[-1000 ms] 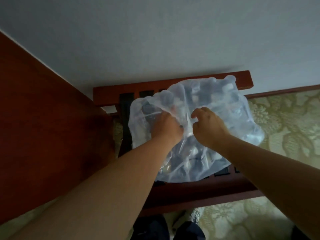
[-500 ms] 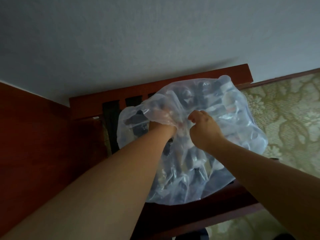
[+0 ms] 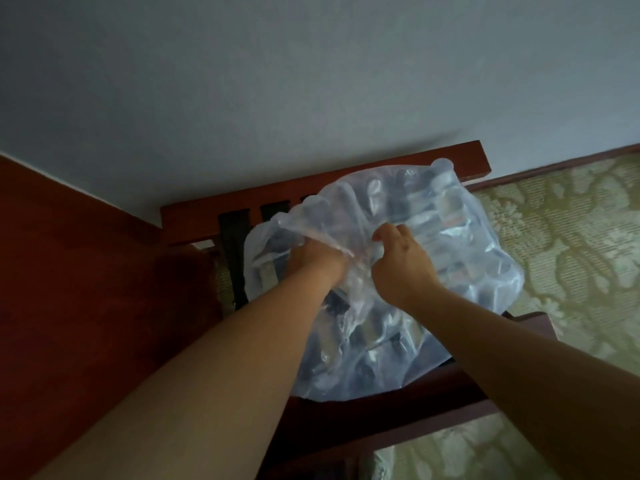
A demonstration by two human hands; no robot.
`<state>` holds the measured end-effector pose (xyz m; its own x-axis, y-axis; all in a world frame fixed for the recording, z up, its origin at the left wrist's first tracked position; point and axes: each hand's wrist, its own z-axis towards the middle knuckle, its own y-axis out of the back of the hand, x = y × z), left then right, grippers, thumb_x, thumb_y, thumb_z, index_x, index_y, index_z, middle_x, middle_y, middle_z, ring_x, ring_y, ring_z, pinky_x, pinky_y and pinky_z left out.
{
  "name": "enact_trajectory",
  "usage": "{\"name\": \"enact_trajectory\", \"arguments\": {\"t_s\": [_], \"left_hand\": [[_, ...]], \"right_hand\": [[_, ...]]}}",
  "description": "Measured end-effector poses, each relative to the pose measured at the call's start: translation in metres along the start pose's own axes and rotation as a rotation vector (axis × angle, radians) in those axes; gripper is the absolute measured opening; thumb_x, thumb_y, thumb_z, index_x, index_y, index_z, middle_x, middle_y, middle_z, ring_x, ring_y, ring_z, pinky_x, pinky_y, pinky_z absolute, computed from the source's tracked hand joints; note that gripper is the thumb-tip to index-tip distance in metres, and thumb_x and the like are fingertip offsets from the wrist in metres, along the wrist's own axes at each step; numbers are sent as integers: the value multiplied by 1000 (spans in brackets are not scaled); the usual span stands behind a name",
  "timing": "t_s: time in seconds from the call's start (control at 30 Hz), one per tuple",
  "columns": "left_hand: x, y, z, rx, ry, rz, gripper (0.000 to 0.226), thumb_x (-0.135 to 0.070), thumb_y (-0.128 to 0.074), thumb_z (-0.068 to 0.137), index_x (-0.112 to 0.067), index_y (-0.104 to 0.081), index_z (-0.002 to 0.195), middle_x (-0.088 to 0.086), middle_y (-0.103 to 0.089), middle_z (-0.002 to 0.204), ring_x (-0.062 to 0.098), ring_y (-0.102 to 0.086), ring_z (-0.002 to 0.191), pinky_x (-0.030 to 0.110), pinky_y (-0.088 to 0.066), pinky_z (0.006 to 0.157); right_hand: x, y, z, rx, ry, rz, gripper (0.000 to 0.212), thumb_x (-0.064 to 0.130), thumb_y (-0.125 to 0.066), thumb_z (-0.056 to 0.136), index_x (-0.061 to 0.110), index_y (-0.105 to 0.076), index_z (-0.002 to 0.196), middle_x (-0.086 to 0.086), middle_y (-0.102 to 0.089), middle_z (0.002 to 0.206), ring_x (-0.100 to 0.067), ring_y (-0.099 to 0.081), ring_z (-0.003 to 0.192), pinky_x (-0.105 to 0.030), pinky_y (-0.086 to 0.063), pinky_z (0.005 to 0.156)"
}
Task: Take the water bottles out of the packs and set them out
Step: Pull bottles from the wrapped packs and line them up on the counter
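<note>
A pack of water bottles (image 3: 460, 268), wrapped in clear crinkled plastic, lies on a dark red wooden rack (image 3: 398, 410). Several bottles show dimly through the wrap. My left hand (image 3: 313, 259) is pushed under a loose fold of the wrap at the pack's upper left, its fingers hidden by the plastic. My right hand (image 3: 400, 263) sits beside it at the middle of the pack, fingers closed on a pinch of the wrap. The two hands are close together, pulling the plastic apart.
The rack's back rail (image 3: 311, 199) stands against a pale grey wall (image 3: 311, 81). A tall red-brown wooden panel (image 3: 69, 289) fills the left side. Pale green patterned carpet (image 3: 571, 244) lies to the right and below the rack.
The wrap has bunched up higher over my left hand, which has gone further under the fold. My right hand has shifted slightly right along the wrap. The view has tilted a little.
</note>
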<state>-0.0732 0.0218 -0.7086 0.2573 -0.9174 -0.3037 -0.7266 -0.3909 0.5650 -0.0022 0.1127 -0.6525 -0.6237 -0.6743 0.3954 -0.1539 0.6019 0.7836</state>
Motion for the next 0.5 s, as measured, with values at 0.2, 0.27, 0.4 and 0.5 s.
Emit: {"name": "enact_trajectory", "arguments": {"t_s": [0.2, 0.27, 0.4, 0.5], "left_hand": [[12, 34, -62, -213, -80, 15, 60, -55, -52, 85, -18, -46, 132, 17, -55, 125, 33, -60, 101, 38, -54, 74], [13, 45, -88, -286, -60, -49, 79, -55, -56, 84, -18, -24, 146, 17, -45, 137, 36, -52, 116, 39, -49, 87], [2, 69, -137, -468, -72, -192, 66, -53, -61, 83, -13, -38, 129, 12, -52, 128, 33, -54, 111, 33, -38, 72], [0, 73, -178, -582, -95, -312, 57, -51, -62, 82, -11, -44, 118, 12, -54, 124, 35, -55, 110, 32, -37, 72]], "right_hand": [[22, 33, -35, 80, 54, -5, 34, 2, -48, 88, 9, -48, 121, -11, -46, 126, -28, -53, 107, -37, -47, 94], [29, 45, -52, 76, 103, -15, 37, 1, -48, 87, 9, -46, 124, -11, -45, 127, -27, -52, 109, -37, -47, 95], [45, 67, -79, 65, 165, -49, 40, 5, -49, 89, 9, -46, 129, -11, -48, 128, -28, -53, 112, -35, -48, 94], [61, 80, -98, 89, 154, -60, 30, 9, -42, 94, 1, -51, 121, -15, -55, 119, -31, -56, 108, -33, -47, 84]]}}
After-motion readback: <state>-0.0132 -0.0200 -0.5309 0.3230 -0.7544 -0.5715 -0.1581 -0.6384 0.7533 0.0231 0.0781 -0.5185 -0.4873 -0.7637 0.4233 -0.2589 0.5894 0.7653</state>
